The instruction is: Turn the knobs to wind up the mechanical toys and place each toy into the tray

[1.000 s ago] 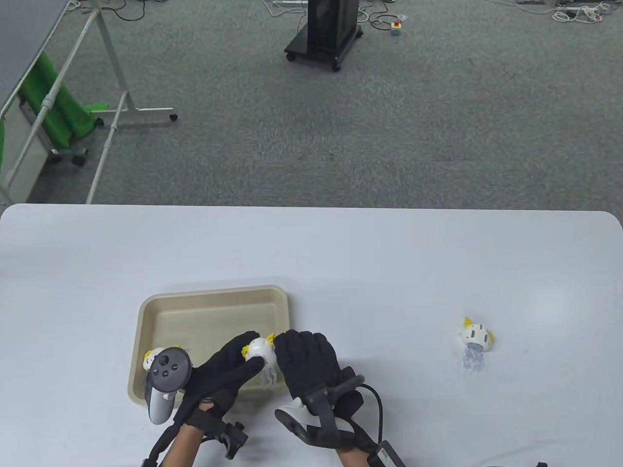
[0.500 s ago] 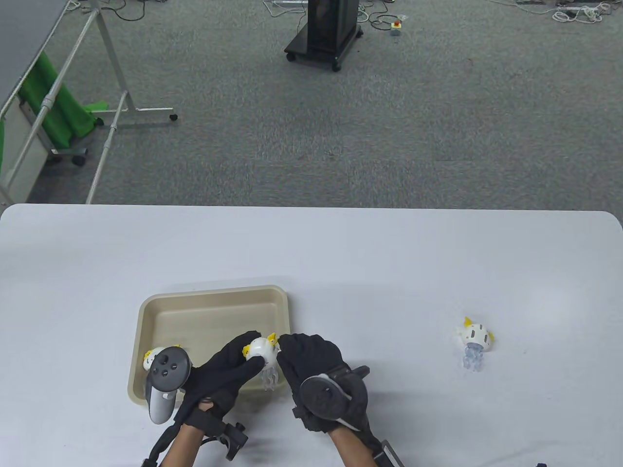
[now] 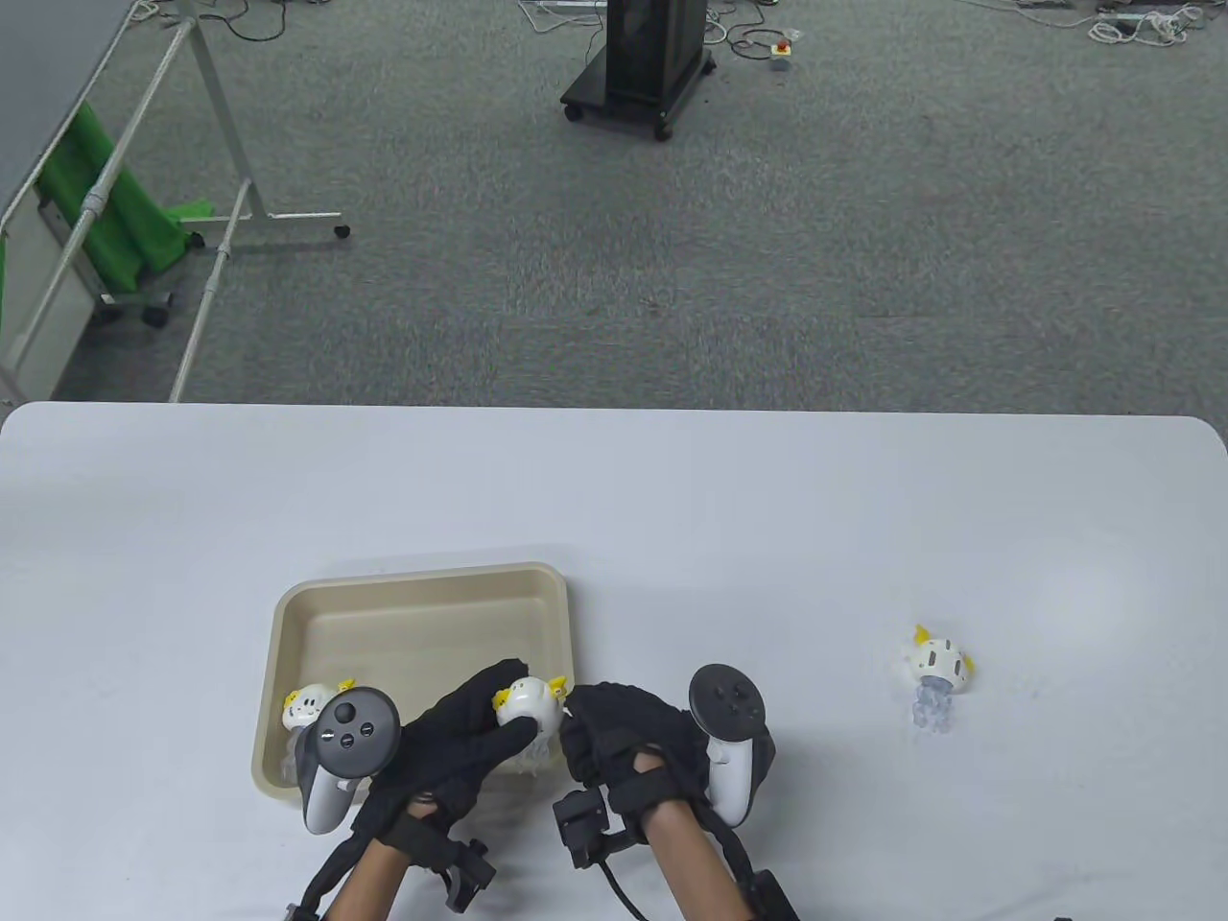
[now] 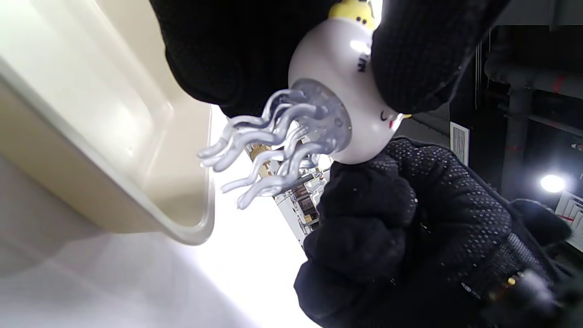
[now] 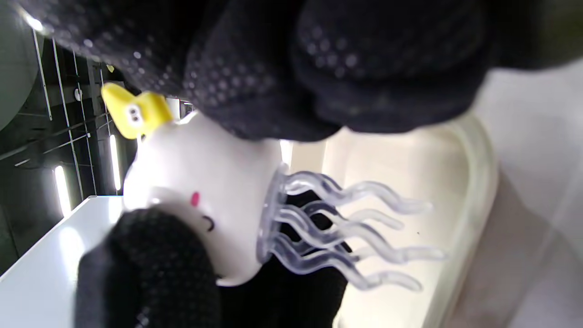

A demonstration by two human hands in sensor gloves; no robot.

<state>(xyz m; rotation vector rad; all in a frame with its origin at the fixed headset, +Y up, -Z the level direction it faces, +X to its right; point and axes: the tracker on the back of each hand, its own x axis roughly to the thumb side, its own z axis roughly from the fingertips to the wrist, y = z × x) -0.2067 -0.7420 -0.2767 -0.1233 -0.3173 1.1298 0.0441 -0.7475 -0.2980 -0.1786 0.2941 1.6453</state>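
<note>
We find the left hand (image 3: 460, 739) gripping a white jellyfish toy (image 3: 530, 703) by its body, fingers curled round it, above the near right corner of the beige tray (image 3: 422, 595). The right hand (image 3: 624, 743) meets the toy from the right, its grip curled against that side; whether it pinches a knob we cannot tell. Clear tentacles (image 4: 268, 146) hang free below the body. A second toy (image 3: 309, 708) lies inside the tray at its near left corner. A third toy (image 3: 935, 667) lies on the desk (image 3: 767, 518), well apart to the right
</note>
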